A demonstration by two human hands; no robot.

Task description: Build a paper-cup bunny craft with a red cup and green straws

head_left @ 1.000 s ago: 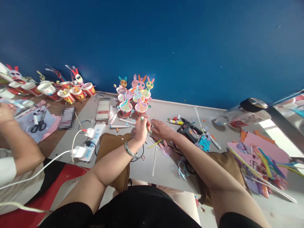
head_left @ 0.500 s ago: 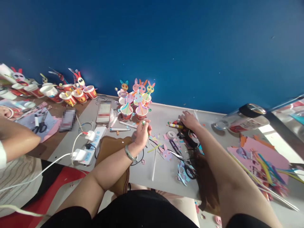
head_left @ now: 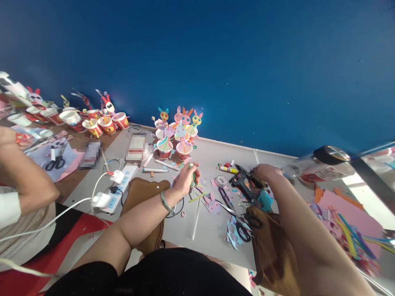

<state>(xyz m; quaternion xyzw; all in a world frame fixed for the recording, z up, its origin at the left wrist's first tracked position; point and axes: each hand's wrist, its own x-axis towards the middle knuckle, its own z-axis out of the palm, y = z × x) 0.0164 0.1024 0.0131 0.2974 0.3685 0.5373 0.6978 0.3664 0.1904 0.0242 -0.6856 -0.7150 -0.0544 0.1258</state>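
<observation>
Worker's left hand (head_left: 185, 181): curled, pinching small green piece (head_left: 194, 178) just in front of clustered paper cups (head_left: 184, 156) | right hand (head_left: 266, 172): beside black glue gun (head_left: 245, 187), fingers mostly hidden, grip can't be told | paper cups: rabbit-faced cutouts (head_left: 180, 130) standing inside

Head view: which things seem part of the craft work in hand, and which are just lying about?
Seem part of the job:
green piece, held in the left hand
black tool, near the right hand; contact unclear
paper rabbit
scissors
rabbit cups

Probably just lying about:
bottle
power strip
floor scraps
</observation>
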